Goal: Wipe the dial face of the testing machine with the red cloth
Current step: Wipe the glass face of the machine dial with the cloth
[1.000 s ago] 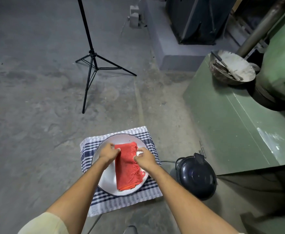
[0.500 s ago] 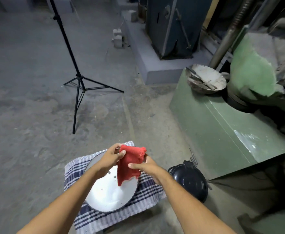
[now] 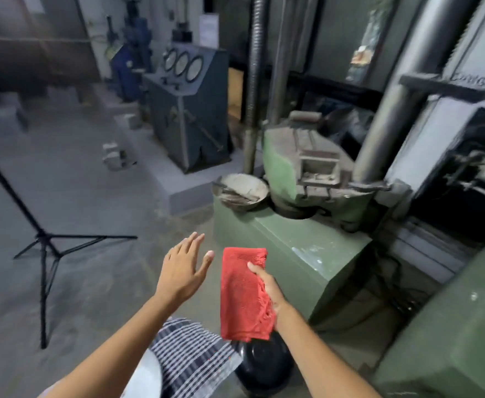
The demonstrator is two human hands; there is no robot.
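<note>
Far ahead and up-left of both hands, well apart from them, stand the round dial faces (image 3: pixel 181 64) on the dark console, while the right hand (image 3: pixel 267 285) pinches the red cloth (image 3: pixel 242 294) hanging lengthwise and the left hand (image 3: pixel 182 268), fingers spread, holds nothing.

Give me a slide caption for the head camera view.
Right hand holds red cloth, left hand open, dials far off.

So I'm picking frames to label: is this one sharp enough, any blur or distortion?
Head view: the red cloth and right hand are fairly sharp; the dials and machine column are soft with motion blur; the wide lens bends the edges; lighting is dim, without glare.
</note>
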